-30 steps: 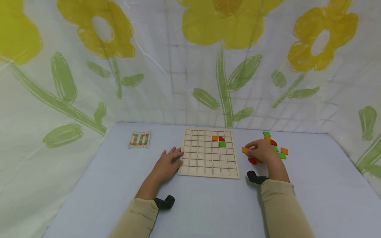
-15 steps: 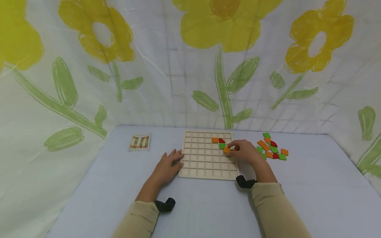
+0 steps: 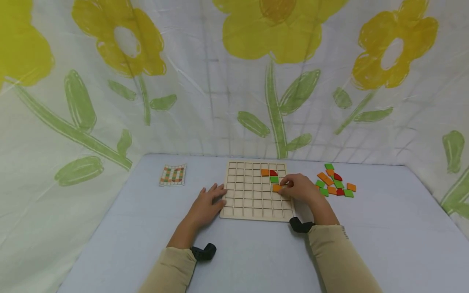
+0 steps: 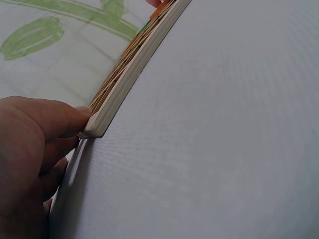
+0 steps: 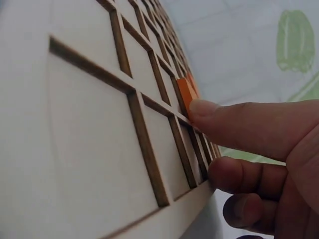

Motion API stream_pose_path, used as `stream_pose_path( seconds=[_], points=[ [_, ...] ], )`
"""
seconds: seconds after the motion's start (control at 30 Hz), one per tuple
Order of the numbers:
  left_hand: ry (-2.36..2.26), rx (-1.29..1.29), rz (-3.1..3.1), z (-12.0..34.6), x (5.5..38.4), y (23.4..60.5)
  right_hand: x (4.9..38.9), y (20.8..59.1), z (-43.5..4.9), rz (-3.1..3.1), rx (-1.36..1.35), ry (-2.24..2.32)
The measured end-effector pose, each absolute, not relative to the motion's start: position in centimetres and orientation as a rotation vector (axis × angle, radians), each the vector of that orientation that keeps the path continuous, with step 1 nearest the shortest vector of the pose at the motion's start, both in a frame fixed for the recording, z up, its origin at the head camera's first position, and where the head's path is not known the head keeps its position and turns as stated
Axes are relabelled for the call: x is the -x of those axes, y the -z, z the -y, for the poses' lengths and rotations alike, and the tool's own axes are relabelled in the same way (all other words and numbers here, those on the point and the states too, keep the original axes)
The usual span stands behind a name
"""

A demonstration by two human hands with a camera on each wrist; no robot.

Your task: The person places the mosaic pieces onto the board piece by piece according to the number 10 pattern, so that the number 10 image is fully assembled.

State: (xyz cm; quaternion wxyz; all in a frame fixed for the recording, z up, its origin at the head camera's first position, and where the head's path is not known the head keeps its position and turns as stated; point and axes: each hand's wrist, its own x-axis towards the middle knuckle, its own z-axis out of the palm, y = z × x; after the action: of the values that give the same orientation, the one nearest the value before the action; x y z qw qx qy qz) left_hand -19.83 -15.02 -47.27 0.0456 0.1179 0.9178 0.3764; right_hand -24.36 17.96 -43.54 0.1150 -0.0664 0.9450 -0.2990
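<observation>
A wooden grid board [image 3: 249,199] lies in the middle of the table. My left hand [image 3: 205,206] rests at its left edge, fingers spread; in the left wrist view the thumb [image 4: 79,115] touches the board's near corner. My right hand [image 3: 302,188] reaches over the board's right side and pinches an orange square tile [image 3: 276,188]. The right wrist view shows the thumb on the edge of this orange tile [image 5: 186,97], which sits tilted at a grid cell. Farther up the board lie an orange tile [image 3: 265,172], a red quarter-round tile [image 3: 273,173] and a green tile [image 3: 274,179].
Right of the board, several loose green, orange and red tiles [image 3: 332,190] lie scattered on the table [image 3: 253,256]. A small card [image 3: 173,175] with a coloured grid pattern is at the back left. A flower-printed sheet [image 3: 198,101] hangs behind the table.
My right hand has carried the orange tile from the loose pile leftward onto the board, then lowered it at a cell below the green tile. My left hand has stayed at the board's edge.
</observation>
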Motion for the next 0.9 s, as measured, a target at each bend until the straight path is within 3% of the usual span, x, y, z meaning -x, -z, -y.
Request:
stream_pose_path(
  seconds=[0.47, 0.9],
  points=[
    [-1.159, -0.346, -2.790, 14.8, 19.8, 47.4, 24.4, 43.6, -18.1, -2.806, 0.131, 0.889],
    [-1.157, -0.338, -2.809, 15.0, 20.1, 47.7, 24.2, 42.3, -23.9, -2.785, -0.148, 0.951]
  ],
)
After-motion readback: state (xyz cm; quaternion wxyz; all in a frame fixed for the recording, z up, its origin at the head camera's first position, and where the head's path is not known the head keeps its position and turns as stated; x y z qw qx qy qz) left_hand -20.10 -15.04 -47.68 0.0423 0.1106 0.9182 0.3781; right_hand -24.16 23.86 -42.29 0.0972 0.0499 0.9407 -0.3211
